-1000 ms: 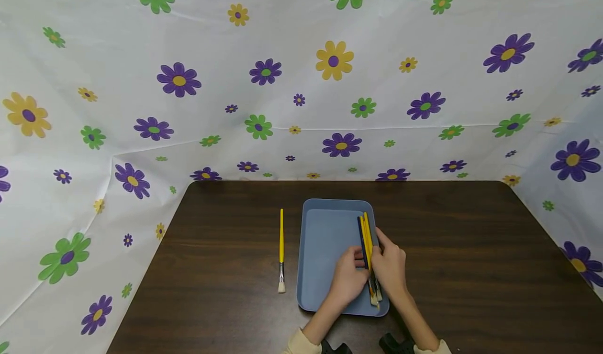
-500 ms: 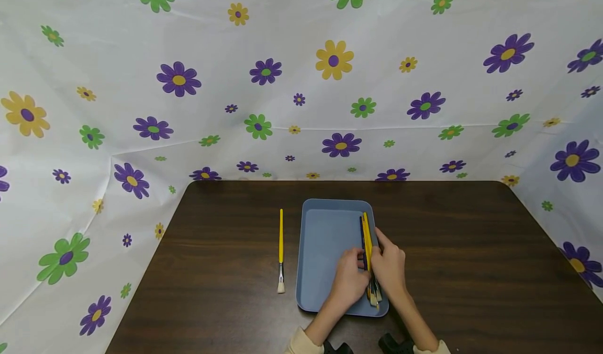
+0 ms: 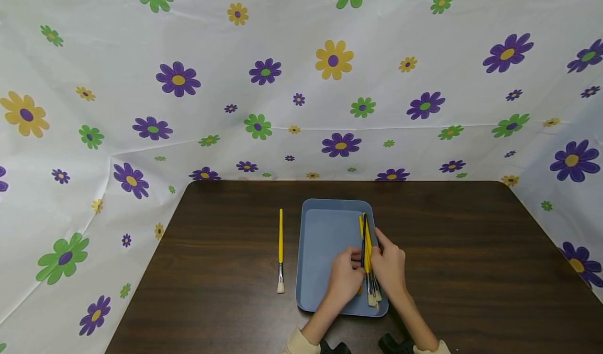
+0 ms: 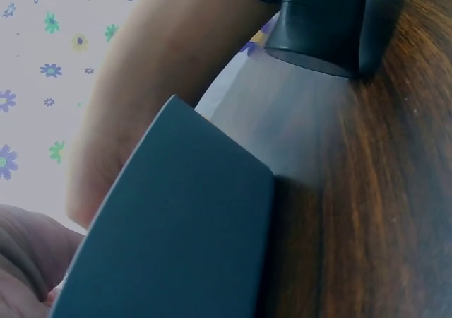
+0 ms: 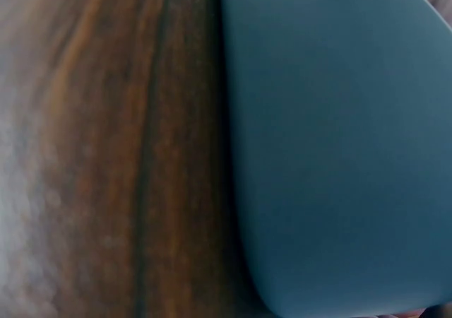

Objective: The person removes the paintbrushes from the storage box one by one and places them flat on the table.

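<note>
A bundle of paintbrushes [image 3: 366, 249] is gathered between the two hands at the right side of a blue-grey tray [image 3: 325, 239]. Most handles in it are yellow and one is dark blue; pale bristle tips with metal ferrules are seen at the near end, just below the fingers. The handles run away from the grip toward the far rim of the tray, almost parallel to its right wall.

The exact number of brushes cannot be counted, because the middle of the bundle is covered by the fingers. In the left wrist view only the outer wall of the tray [image 4: 176, 226], a forearm and the wooden table [image 4: 381, 191] are shown; in the right wrist view only a blurred tray wall [image 5: 339, 155] and table are shown, so no fingers are seen there.

The left hand [image 3: 346, 278] is laid over the tray floor, its fingers curled against the left side of the bundle. The right hand [image 3: 390, 266] is placed on the other side, its fingers bent around the handles. The bundle is thus pinched narrowly from both sides.

Well to the left of the grip, outside the tray, a single yellow brush [image 3: 280, 249] is lying on the table.
</note>
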Tool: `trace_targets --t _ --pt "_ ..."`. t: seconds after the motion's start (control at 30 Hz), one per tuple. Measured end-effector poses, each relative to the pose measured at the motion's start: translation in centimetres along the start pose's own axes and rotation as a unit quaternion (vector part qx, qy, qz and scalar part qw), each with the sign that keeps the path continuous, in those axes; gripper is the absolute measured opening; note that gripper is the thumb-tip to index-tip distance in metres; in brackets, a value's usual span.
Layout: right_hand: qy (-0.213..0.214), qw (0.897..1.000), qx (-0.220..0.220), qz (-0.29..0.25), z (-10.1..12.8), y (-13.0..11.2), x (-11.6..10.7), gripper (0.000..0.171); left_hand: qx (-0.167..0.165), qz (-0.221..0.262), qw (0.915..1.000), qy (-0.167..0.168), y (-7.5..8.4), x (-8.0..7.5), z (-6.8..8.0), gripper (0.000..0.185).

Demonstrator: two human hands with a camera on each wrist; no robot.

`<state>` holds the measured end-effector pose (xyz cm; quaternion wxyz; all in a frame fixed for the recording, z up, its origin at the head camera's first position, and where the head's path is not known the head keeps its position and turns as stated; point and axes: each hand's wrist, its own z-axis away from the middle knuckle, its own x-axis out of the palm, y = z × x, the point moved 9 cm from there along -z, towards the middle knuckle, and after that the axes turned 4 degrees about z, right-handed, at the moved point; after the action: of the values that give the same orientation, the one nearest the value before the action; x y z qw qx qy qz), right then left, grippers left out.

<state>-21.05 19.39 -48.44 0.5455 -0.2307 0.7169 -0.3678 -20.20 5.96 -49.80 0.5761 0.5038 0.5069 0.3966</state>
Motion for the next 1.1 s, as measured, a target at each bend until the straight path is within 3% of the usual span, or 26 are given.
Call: trace_targets --t 0.37,0.67,0.9,1.1 --pt "0.003 1.000 -0.009 -0.001 0.1 -0.2 0.0 0.049 0.003 0.023 0.9988 0.042 0.4 -2.8 -0.4 0.033" --pt "-0.005 1.000 -0.003 -0.005 0.1 -0.1 0.1 0.050 -0.005 0.066 0.9968 0.043 1.4 -5.0 -0.5 0.029" --pt "-0.004 1.000 -0.009 -0.011 0.1 0.0 0.1 0.050 0.008 0.062 0.9959 0.066 2.3 -8.3 -0.3 0.029" --pt "-0.006 1.000 -0.010 -0.012 0.1 0.1 0.1 0.051 -0.014 0.072 0.9933 0.090 2.3 -11.1 -0.3 0.031"
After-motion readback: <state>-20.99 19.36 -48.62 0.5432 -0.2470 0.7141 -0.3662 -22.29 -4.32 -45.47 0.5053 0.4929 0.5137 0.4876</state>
